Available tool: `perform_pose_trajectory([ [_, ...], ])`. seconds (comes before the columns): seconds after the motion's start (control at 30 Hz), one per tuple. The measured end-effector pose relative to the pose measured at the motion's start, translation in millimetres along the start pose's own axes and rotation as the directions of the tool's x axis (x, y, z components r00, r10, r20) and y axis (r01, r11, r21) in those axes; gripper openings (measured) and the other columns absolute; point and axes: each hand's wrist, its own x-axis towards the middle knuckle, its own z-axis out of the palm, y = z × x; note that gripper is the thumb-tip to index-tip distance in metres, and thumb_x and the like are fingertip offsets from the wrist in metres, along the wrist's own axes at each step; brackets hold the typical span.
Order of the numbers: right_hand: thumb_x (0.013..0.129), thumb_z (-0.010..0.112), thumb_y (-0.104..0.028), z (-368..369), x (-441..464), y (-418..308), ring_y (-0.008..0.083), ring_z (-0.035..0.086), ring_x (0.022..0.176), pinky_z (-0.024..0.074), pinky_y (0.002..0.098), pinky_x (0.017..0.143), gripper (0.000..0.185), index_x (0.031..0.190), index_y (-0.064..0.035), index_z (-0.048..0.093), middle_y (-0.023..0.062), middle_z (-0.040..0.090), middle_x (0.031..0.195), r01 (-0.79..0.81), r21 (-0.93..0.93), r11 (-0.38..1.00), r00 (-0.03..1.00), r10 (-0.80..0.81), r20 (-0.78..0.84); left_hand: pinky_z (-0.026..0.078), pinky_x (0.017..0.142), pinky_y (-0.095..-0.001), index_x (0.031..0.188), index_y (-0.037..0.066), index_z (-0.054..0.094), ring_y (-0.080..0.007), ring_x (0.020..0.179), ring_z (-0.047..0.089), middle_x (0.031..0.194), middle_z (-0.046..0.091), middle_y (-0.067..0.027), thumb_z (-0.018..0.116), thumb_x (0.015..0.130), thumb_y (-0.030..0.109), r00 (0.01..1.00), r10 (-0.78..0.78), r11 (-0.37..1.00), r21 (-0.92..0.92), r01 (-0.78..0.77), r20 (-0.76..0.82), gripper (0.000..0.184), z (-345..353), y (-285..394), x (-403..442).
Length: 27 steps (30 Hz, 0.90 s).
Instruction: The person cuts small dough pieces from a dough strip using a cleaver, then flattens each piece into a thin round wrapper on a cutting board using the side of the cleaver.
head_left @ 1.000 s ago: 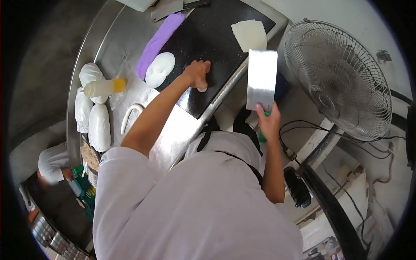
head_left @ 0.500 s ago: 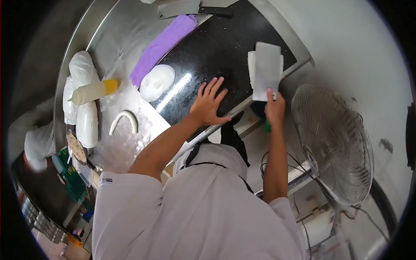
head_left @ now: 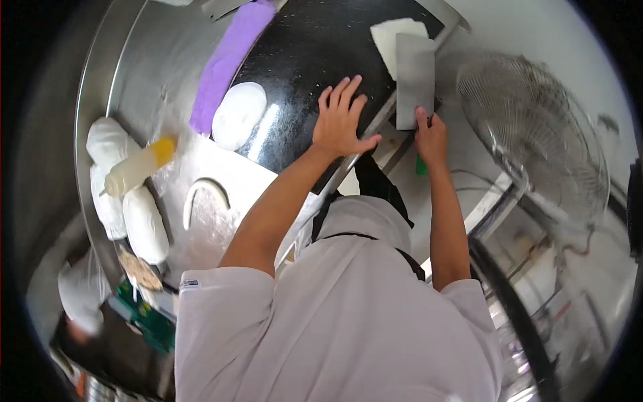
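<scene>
the left hand [head_left: 340, 120] is spread, grasping nothing, at the near edge of a black board [head_left: 321, 47]; contact is unclear. the right hand [head_left: 432, 139] clenches a broad cleaver [head_left: 415, 80], blade beyond that edge, hiding part of a pale sheet [head_left: 392, 37]. black surface stretches between left hand and white dough [head_left: 239, 116]. a fan [head_left: 536, 134] is blurred.
</scene>
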Motion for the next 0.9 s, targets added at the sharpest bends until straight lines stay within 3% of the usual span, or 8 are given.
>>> perform_pose_trajectory([
  [0.27,0.101,0.064,-0.053,4.0,-182.0,77.6,0.0172,0.054,0.048,0.0412,0.0340,0.049,0.056,0.079,-0.0024,0.057,0.0041,0.052,0.056,-0.176,0.233,0.956,0.983,0.182,-0.008,0.037,0.108,-0.0536,0.141,0.001,0.046,-0.0399,0.134,0.048,0.150,0.042,-0.0282,0.072,0.092,0.043,0.792,-0.571,0.580,-0.789,0.203,-0.217,0.069,-7.1,-13.9,42.2],
  [0.33,0.100,0.065,-0.051,3.8,-198.8,81.7,0.0211,0.058,0.056,0.0447,0.0375,0.056,0.054,0.087,0.0013,0.062,0.0082,0.058,0.063,-0.201,0.220,0.954,0.979,0.204,0.009,0.026,0.116,-0.0607,0.148,0.001,0.041,-0.0399,0.145,0.037,0.156,0.037,-0.0268,0.070,0.092,0.049,0.953,-0.082,0.994,0.046,0.100,-0.291,0.079,3.2,4.2,-3.2],
  [0.4,0.099,0.067,-0.049,2.5,-200.1,77.1,0.0251,0.061,0.064,0.0482,0.0409,0.064,0.054,0.096,0.0050,0.067,0.0123,0.064,0.069,-0.229,0.205,0.951,0.973,0.229,0.025,0.016,0.119,-0.0653,0.151,0.000,0.039,-0.0395,0.151,0.027,0.160,0.033,-0.0256,0.070,0.090,0.052,0.994,-0.065,0.968,0.246,0.040,0.091,0.086,-2.0,4.8,-27.0],
  [0.5,0.094,0.072,-0.050,11.8,-208.0,67.3,0.0300,0.067,0.080,0.0509,0.0414,0.076,0.056,0.108,0.0045,0.070,0.0179,0.072,0.088,0.024,0.080,0.997,0.996,-0.031,0.085,0.017,0.122,-0.0604,0.151,-0.001,0.036,-0.0431,0.150,0.027,0.158,0.032,-0.0288,0.068,0.093,0.047,0.942,-0.174,0.978,-0.166,0.130,-0.287,0.082,4.1,-36.1,-8.2],
  [0.53,0.092,0.074,-0.051,15.3,-190.0,55.7,0.0310,0.069,0.086,0.0517,0.0410,0.080,0.057,0.111,0.0033,0.071,0.0197,0.074,0.096,0.088,0.127,0.988,0.983,-0.107,0.150,0.020,0.122,-0.0581,0.152,-0.002,0.034,-0.0418,0.151,0.027,0.158,0.033,-0.0274,0.065,0.095,0.042,0.825,-0.484,0.684,-0.714,0.148,-0.293,0.079,-1.0,-29.8,7.3],
  [0.6,0.089,0.077,-0.049,26.7,-163.0,32.0,0.0361,0.071,0.095,0.0531,0.0425,0.087,0.056,0.114,0.0008,0.072,0.0220,0.074,0.103,0.185,0.102,0.977,0.893,-0.211,0.398,0.017,0.122,-0.0625,0.152,0.000,0.035,-0.0410,0.152,0.026,0.159,0.033,-0.0254,0.065,0.093,0.042,0.775,-0.507,0.767,-0.608,0.206,-0.376,0.078,-14.9,-30.1,6.9],
  [0.7,0.084,0.081,-0.048,59.4,-127.1,11.2,0.0401,0.071,0.102,0.0541,0.0458,0.091,0.058,0.116,-0.0008,0.070,0.0231,0.074,0.106,0.279,0.068,0.958,0.793,-0.270,0.546,0.005,0.120,-0.0724,0.158,0.009,0.035,-0.0392,0.158,0.015,0.169,0.021,-0.0205,0.062,0.087,0.069,0.990,-0.128,0.918,0.385,0.097,0.056,0.097,11.8,-18.6,-60.9],
  [0.9,0.068,0.092,-0.043,46.2,-119.9,-20.7,0.0418,0.072,0.101,0.0553,0.0501,0.090,0.072,0.119,-0.0011,0.063,0.0235,0.074,0.104,0.349,-0.239,0.906,0.848,-0.197,0.493,0.012,0.115,-0.0792,0.161,0.032,0.037,-0.0412,0.158,0.013,0.171,0.020,-0.0118,0.068,0.075,0.079,0.963,-0.164,0.900,0.433,0.056,0.215,0.102,-8.1,2.5,-33.5],
])
